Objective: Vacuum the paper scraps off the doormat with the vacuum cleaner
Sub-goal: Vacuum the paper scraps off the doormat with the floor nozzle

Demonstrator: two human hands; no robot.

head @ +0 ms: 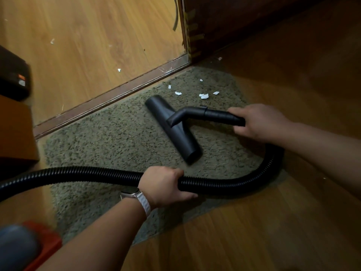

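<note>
White torn paper scraps (203, 96) cluster near far corner of shaggy olive doormat (109, 137) | black T-shaped vacuum nozzle (173, 132) on mat, just short of them | right hand (259, 122) grips its wand (220, 115), left hand (164, 184) grips black ribbed hose (224, 185) | step: approach; next: push nozzle forward over scraps

Readable text: none can be read anywhere in this view.
Dark box (13, 75): it carries a small orange and white sticker (21, 80), but the sticker is too blurred to read.
Vacuum cleaner body (29, 247): grey and orange, at the lower left corner; it is strongly blurred, so any marking on it cannot be told.
Watch (130, 192): only its edge shows, so its face cannot be read.
</note>
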